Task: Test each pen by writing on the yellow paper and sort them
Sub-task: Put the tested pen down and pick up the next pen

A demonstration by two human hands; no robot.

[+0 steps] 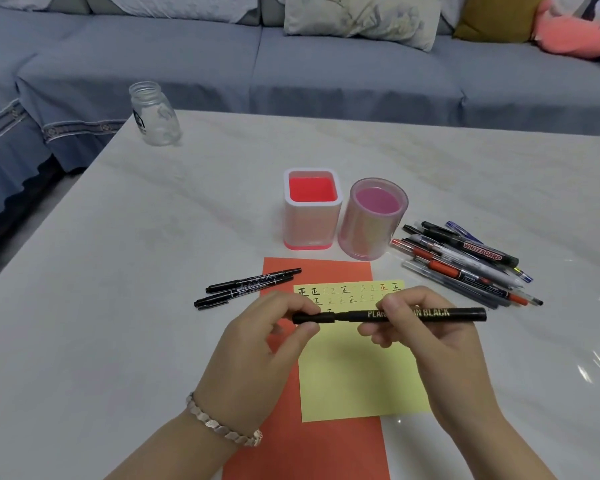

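Note:
A black marker pen lies level above the yellow paper. My right hand grips its barrel. My left hand pinches the cap end at the left; a thin gap shows between cap and barrel. The yellow paper carries two rows of small written marks along its top and lies on an orange sheet. Two black pens lie to the left of the paper. A pile of several pens lies to the right.
A square white-and-red pen holder and a round pink pen holder stand behind the paper; I see no pens in them. A clear glass jar stands at the table's far left corner. A blue sofa runs behind the table.

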